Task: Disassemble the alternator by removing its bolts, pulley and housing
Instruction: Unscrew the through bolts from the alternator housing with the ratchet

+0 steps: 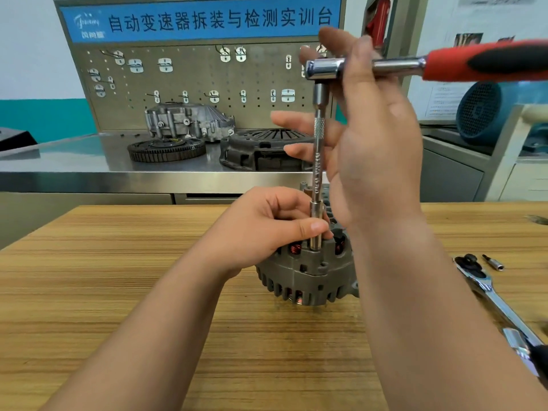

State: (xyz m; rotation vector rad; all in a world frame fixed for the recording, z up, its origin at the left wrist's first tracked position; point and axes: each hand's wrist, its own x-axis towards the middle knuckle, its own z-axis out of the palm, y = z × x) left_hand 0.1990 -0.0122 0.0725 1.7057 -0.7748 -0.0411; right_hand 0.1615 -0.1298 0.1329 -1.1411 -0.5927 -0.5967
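A grey alternator (pixel 305 277) with copper windings showing through its slots stands on the wooden table (pixel 118 277). A long chrome extension with a socket (pixel 318 173) stands upright on a bolt at the housing's top edge. My left hand (pixel 267 229) pinches the socket's lower end between thumb and fingers. A ratchet with a red and black handle (pixel 474 62) sits on the extension's top and points right. My right hand (pixel 364 137) is raised beside the extension with fingers spread, its fingers across the ratchet head; whether they grip it is unclear.
A second chrome ratchet (pixel 492 298) and a small bit adapter (pixel 493 262) lie on the table at the right. Behind stands a steel bench (pixel 74 161) with a gearbox housing (pixel 189 120), a flywheel (pixel 166 149) and a clutch cover (pixel 261 149) below a pegboard.
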